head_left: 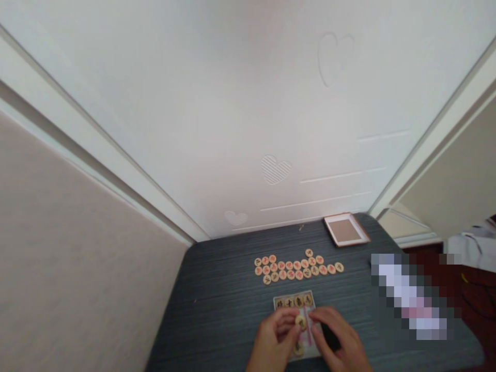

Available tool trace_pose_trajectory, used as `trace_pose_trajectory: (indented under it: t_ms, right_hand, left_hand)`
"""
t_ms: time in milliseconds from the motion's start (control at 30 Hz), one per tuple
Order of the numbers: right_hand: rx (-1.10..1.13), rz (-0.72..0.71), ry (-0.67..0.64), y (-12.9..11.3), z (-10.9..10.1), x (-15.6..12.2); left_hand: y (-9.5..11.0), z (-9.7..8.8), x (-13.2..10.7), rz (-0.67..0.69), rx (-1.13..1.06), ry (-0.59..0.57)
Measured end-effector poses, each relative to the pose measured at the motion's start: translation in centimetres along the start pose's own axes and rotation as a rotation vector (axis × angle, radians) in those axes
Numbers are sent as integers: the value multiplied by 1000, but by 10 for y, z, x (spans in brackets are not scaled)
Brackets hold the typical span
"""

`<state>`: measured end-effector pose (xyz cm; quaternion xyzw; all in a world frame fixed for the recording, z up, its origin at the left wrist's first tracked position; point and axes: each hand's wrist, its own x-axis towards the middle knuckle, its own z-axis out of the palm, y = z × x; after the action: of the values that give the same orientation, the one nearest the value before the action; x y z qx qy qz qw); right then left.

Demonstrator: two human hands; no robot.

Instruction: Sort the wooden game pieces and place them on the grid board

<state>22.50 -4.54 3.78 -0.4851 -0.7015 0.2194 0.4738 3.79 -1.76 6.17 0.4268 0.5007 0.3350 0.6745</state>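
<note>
My left hand (276, 336) pinches a round Chinese chess piece (300, 323) between thumb and fingers, above a shallow light box (313, 298). Along the box's far side lies a row of several pieces with dark characters (298, 300). Another piece (298, 347) sits nearer to me, partly behind my left thumb. A pink ribbon (308, 336) runs lengthwise over the box. My right hand (337, 336) is closed at the ribbon's right edge, its thumb and forefinger seeming to grip it. Both hands hide much of the box's inside.
Beyond the box, many loose chess pieces (291, 275) with red or dark characters lie in uneven rows on the dark table (217, 299). An open box lid (346, 230) rests at the back right. A blurred-out object (411, 294) is at the right. A white panel (194, 129) rises behind the table.
</note>
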Motion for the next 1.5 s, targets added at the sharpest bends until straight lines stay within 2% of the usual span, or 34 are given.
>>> trace_pose_trajectory:
  t_ms: [100, 300, 433, 500, 633, 833, 1133, 1267, 1500]
  right_hand:
    - [57, 16, -43, -1, 5, 2]
    - [147, 171, -173, -2, 3, 7]
    - [117, 213, -222, 1, -3, 10]
    - [90, 240, -266, 3, -5, 8]
    - [43, 298, -377, 7, -5, 3]
    - [8, 282, -450, 11, 2, -7]
    - [-91, 281, -501, 7, -3, -3]
    - [-86, 285, -489, 9, -1, -6]
    - [-75, 277, -504, 10, -2, -9]
  left_hand:
    - [2, 1, 0, 31, 58, 25]
    - [0, 0, -6, 100, 197, -17]
    - [4, -8, -15, 284, 559, -2]
    - [8, -16, -20, 397, 769, -37]
    - [13, -33, -29, 466, 988, -84]
    - [-5, -47, -36, 435, 1011, -67]
    - [-29, -35, -31, 498, 1045, -35]
    - [-36, -36, -28, 559, 1075, 23]
    - [-48, -37, -27, 632, 1107, 54]
